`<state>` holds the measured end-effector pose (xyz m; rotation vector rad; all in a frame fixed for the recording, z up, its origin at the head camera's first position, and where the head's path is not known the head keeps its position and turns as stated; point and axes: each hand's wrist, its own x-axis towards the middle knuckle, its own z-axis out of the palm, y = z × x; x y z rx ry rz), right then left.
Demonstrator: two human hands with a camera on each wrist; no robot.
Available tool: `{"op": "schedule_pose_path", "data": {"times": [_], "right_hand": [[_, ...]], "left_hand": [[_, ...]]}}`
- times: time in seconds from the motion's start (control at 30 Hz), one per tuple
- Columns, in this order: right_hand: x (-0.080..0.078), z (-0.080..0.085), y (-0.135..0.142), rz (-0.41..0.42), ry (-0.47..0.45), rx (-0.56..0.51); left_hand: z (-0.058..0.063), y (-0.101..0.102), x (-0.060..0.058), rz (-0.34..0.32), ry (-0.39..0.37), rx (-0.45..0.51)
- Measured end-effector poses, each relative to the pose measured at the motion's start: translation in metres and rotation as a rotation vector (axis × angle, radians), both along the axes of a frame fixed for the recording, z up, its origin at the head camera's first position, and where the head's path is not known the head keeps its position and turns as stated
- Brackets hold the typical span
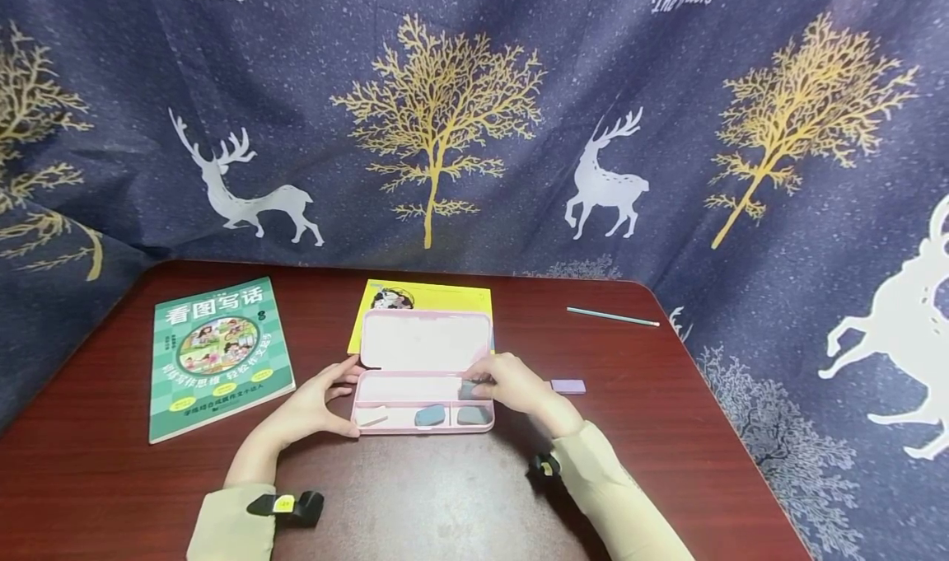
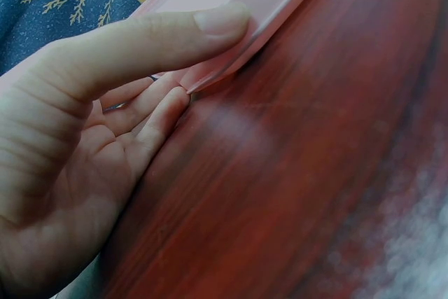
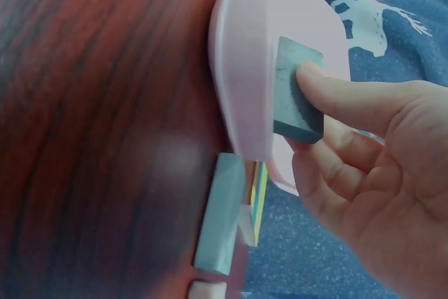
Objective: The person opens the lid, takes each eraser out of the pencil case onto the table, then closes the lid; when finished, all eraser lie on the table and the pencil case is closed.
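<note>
A pink pencil case (image 1: pixel 426 430) lies on the table with its lid (image 1: pixel 427 340) raised at the back. My left hand (image 1: pixel 315 404) holds its left end, thumb at the front corner and fingers toward the rear; the thumb (image 2: pixel 168 40) lies along the rim in the left wrist view. With thumb and fingers, my right hand (image 1: pixel 511 382) pinches a dark grey eraser (image 3: pixel 295 99) at the right end of the long rear compartment. In the front compartments sit a whitish stick-like piece (image 1: pixel 372 416), a blue eraser (image 1: pixel 430 415) and a grey eraser (image 1: pixel 473 415).
A purple eraser (image 1: pixel 568 386) lies on the table beyond my right wrist. Farther back at the right is a light blue pencil (image 1: pixel 612 316). A green book (image 1: pixel 222 413) lies at the left, and a yellow book (image 1: pixel 452 296) lies behind the raised lid.
</note>
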<state>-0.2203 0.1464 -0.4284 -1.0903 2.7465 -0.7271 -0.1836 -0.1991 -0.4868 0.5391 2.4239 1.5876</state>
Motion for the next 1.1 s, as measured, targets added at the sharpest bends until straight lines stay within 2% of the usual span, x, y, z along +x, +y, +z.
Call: {"op": "schedule_pose_path", "data": {"times": [0.2, 0.57, 1.1], "right_hand": [[0.000, 0.007, 0.009, -0.023, 0.054, -0.053], [-0.004, 0.007, 0.044, -0.088, 0.058, -0.139], [-0.009, -0.001, 0.113, -0.299, 0.032, -0.189]], "left_hand": [[0.000, -0.001, 0.001, 0.003, -0.001, -0.002], [0.000, 0.000, 0.000, 0.002, -0.008, -0.015], [-0.004, 0.000, -0.001, 0.021, -0.011, -0.021]]}}
